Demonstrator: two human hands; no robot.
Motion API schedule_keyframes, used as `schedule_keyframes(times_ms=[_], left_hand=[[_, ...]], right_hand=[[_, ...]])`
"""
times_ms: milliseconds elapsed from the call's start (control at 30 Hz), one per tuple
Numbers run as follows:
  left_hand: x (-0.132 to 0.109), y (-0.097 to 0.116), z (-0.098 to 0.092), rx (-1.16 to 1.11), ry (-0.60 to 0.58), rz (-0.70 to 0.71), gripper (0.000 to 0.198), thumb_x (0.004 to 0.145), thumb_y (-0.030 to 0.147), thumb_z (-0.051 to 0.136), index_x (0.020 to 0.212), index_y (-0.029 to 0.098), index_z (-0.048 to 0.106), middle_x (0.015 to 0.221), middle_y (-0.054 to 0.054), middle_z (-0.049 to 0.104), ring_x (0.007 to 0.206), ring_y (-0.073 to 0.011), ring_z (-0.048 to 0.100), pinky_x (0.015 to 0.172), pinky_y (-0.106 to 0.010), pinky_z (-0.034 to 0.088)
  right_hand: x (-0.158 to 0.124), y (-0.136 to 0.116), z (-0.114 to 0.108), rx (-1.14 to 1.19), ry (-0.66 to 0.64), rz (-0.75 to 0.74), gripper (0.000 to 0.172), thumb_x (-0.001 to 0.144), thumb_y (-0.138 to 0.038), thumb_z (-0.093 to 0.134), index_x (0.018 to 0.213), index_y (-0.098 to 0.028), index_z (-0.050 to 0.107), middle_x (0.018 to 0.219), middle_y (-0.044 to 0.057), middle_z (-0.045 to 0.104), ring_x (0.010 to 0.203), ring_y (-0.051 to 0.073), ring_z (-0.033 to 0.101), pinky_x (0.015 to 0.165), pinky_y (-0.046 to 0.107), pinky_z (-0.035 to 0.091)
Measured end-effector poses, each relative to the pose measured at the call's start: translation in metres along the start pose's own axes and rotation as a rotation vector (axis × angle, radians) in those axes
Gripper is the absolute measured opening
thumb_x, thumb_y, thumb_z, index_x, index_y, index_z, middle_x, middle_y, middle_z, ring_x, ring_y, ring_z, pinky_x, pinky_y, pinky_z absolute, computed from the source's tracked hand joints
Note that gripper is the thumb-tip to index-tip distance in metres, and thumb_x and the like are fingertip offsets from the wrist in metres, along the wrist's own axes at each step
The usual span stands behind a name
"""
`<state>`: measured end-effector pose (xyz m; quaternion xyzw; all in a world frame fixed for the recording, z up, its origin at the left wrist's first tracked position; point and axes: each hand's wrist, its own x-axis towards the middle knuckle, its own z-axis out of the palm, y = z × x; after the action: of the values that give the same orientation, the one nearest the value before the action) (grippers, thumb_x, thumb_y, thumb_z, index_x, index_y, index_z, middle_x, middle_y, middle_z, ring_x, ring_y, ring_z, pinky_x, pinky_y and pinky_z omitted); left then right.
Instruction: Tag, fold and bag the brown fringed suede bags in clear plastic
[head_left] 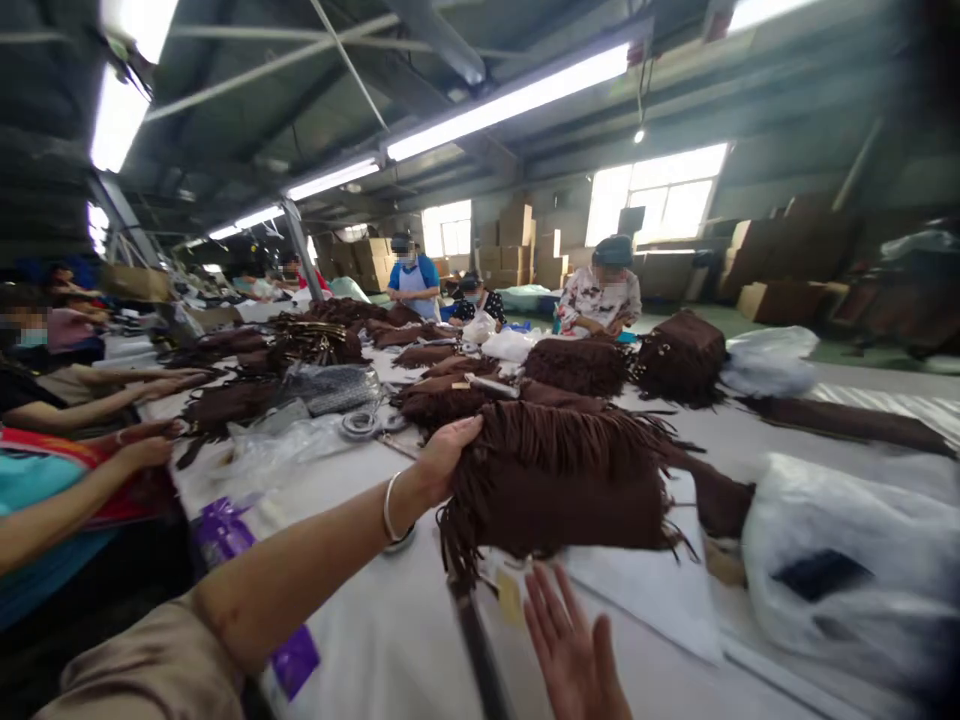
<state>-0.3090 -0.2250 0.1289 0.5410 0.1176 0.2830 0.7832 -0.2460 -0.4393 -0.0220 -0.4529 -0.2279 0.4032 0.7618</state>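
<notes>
My left hand (442,455) grips the left edge of a brown fringed suede bag (559,480), holding it just above the white table (390,640). A bangle sits on that wrist. My right hand (577,650) is below the bag near the bottom edge of the view, fingers spread and holding nothing. A small paper tag (510,597) dangles under the bag, beside a dark strap (476,640) that runs toward me.
More brown fringed bags (577,365) are piled along the table, with clear plastic bags (847,560) at the right and rolls of tape (360,424). Other people's arms (112,400) reach in from the left; workers sit at the far end. Cardboard boxes (780,270) stand behind.
</notes>
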Motion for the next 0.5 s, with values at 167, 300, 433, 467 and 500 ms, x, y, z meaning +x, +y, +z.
schedule_keyframes(times_ms=[167, 300, 433, 467, 500], left_hand=[[-0.085, -0.087, -0.030, 0.185, 0.015, -0.421, 0.044, 0.088, 0.047, 0.049, 0.096, 0.006, 0.063, 0.091, -0.017, 0.069, 0.085, -0.0267, 0.067, 0.080, -0.041, 0.054], [-0.127, -0.114, -0.060, 0.354, 0.114, -0.374, 0.048, 0.085, 0.049, 0.054, 0.112, 0.009, 0.058, 0.119, -0.019, 0.060, 0.115, -0.0309, 0.055, 0.099, -0.048, 0.042], [-0.178, -0.113, -0.046, 0.739, -0.044, -0.035, 0.055, 0.083, 0.040, 0.062, 0.130, 0.016, 0.047, 0.144, -0.012, 0.038, 0.139, -0.0256, 0.021, 0.116, -0.043, 0.014], [-0.189, -0.114, -0.037, 0.903, -0.181, 0.099, 0.059, 0.084, 0.040, 0.062, 0.134, 0.017, 0.043, 0.145, -0.011, 0.037, 0.140, -0.0261, 0.018, 0.116, -0.045, 0.012], [-0.198, -0.117, -0.027, 1.054, -0.312, 0.227, 0.063, 0.084, 0.040, 0.061, 0.138, 0.017, 0.038, 0.146, -0.011, 0.035, 0.140, -0.0271, 0.016, 0.116, -0.047, 0.011]], right_hand=[[-0.044, 0.007, -0.002, 0.562, 0.428, 0.105, 0.055, 0.081, -0.049, 0.060, 0.131, -0.032, 0.045, 0.131, -0.003, 0.055, 0.121, 0.015, 0.049, 0.106, 0.035, 0.040], [-0.084, 0.022, -0.011, 0.571, 0.639, 0.199, 0.048, 0.081, -0.036, 0.064, 0.126, -0.032, 0.050, 0.119, -0.005, 0.064, 0.108, 0.012, 0.058, 0.095, 0.028, 0.049], [-0.100, 0.032, -0.007, 0.592, 0.773, 0.274, 0.032, 0.086, -0.032, 0.059, 0.118, -0.033, 0.056, 0.105, -0.006, 0.070, 0.092, 0.009, 0.065, 0.081, 0.024, 0.054], [-0.100, 0.031, -0.003, 0.586, 0.776, 0.281, 0.030, 0.086, -0.032, 0.058, 0.116, -0.032, 0.058, 0.103, -0.006, 0.070, 0.090, 0.009, 0.065, 0.080, 0.023, 0.054], [-0.098, 0.027, 0.003, 0.577, 0.764, 0.286, 0.028, 0.086, -0.033, 0.058, 0.114, -0.030, 0.059, 0.103, -0.005, 0.070, 0.091, 0.009, 0.065, 0.080, 0.023, 0.054]])
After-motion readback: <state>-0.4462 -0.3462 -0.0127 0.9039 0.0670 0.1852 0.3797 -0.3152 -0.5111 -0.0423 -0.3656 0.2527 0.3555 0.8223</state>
